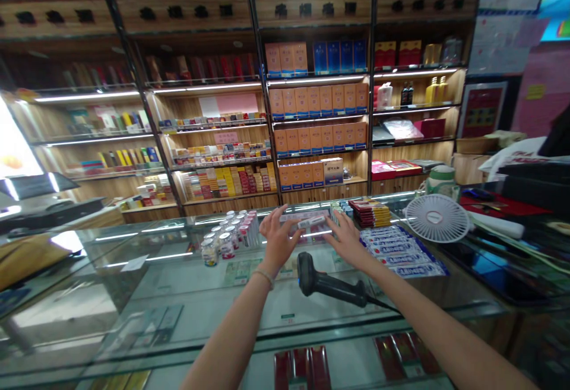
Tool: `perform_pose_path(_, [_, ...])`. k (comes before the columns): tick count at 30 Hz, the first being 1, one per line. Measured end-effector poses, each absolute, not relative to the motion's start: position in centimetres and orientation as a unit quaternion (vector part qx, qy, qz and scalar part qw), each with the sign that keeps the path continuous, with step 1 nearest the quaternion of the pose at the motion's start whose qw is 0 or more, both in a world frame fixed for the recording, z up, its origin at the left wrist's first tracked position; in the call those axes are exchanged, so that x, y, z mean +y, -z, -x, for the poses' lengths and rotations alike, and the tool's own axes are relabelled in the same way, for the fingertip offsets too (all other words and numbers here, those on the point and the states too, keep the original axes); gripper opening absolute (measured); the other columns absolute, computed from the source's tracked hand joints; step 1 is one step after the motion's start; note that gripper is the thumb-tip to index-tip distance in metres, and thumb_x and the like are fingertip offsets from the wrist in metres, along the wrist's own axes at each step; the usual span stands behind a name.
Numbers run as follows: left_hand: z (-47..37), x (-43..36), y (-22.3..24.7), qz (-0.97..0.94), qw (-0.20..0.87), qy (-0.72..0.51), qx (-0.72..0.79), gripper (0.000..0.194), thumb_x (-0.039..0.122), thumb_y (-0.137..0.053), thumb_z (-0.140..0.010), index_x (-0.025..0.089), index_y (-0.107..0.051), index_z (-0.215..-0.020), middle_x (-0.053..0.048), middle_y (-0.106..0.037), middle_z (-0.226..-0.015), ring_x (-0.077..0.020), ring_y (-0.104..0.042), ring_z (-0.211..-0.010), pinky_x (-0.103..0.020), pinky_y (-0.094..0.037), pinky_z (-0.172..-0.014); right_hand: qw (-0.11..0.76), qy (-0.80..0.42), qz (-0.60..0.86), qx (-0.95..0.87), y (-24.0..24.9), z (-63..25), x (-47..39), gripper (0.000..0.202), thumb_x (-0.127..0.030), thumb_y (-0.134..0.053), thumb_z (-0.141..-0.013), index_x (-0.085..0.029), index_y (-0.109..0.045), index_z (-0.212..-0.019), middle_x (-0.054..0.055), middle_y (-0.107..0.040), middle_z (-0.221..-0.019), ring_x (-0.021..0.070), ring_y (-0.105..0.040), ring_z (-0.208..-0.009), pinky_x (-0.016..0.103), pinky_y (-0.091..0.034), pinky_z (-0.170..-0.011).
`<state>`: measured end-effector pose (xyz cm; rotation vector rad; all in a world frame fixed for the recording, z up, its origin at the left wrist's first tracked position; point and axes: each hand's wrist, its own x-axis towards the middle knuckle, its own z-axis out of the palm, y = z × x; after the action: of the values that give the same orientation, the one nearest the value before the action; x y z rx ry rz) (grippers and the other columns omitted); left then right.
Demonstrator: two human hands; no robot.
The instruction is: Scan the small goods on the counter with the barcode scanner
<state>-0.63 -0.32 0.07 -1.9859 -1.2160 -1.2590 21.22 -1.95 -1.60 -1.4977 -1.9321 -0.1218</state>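
Note:
A small white pack (312,222) with a barcode on its side lies between my two hands, slightly tilted, just above or on the glass counter. My left hand (276,238) has its thumb and a finger at the pack's left end, its other fingers raised and spread. At the right end are the fingertips of my right hand (346,238). Below the hands, a black handheld barcode scanner (332,283) rests on the glass with its cable trailing right. Left of my left hand stand several small jars (226,245); blue-and-white packets (398,250) lie beside my right forearm.
The glass counter (178,295) has red boxes (301,366) beneath it. Stacked red and yellow packs (369,212) sit beyond my right hand. A white fan (436,218) and a green-and-white jug (442,182) stand at right. Shelves of boxes (320,100) line the back wall.

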Motion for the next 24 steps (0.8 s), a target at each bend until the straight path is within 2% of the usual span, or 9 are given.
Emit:
perform_pose_path(5, [0.6, -0.3, -0.1, 0.721, 0.221, 0.473, -0.456, 0.018, 0.037, -0.076, -0.082, 0.031, -0.076, -0.099, -0.006, -0.051, -0.145, -0.0332, -0.042, -0.135, -0.056, -0.027, -0.113, 0.41, 0.053, 0.534, -0.737, 1.5, -21.0, -1.2, 0.045, -0.032, -0.053, -0.095, -0.028, -0.056, -0.14, 0.01, -0.036, -0.16, 0.0305, -0.028, -0.147, 0.051, -0.033, -0.111])
perform_pose_path(12, [0.3, -0.5, -0.6, 0.72, 0.198, 0.461, -0.478, 0.018, 0.037, -0.075, -0.082, 0.03, -0.075, -0.098, -0.006, -0.047, -0.147, -0.0324, -0.039, -0.137, -0.055, -0.029, -0.115, 0.516, 0.108, 0.441, -0.726, -0.7, -21.3, -0.1, 0.027, -0.039, -0.06, -0.093, -0.03, -0.072, -0.115, 0.006, -0.047, -0.152, 0.031, -0.034, -0.142, 0.055, -0.029, -0.112])
perform_pose_path(17, [0.0, -0.8, -0.5, 0.731, 0.197, 0.425, -0.496, 0.016, 0.037, -0.075, -0.081, 0.032, -0.075, -0.096, -0.004, -0.046, -0.15, -0.0337, -0.036, -0.138, -0.058, -0.027, -0.114, 0.513, 0.127, 0.402, -0.748, -2.3, -20.7, 0.4, 0.019, -0.039, -0.061, -0.093, -0.028, -0.074, -0.101, 0.005, -0.047, -0.153, 0.0305, -0.035, -0.142, 0.054, -0.026, -0.113])
perform_pose_path(24, [-0.2, -0.5, 0.0, 0.736, 0.187, 0.393, -0.519, 0.014, 0.041, -0.074, -0.082, 0.032, -0.075, -0.093, -0.003, -0.047, -0.151, -0.0343, -0.036, -0.138, -0.06, -0.024, -0.114, 0.473, 0.129, 0.371, -0.789, -3.5, -20.3, 2.3, 0.023, -0.04, -0.056, -0.095, -0.028, -0.073, -0.105, 0.005, -0.046, -0.154, 0.0299, -0.032, -0.144, 0.052, -0.024, -0.114])
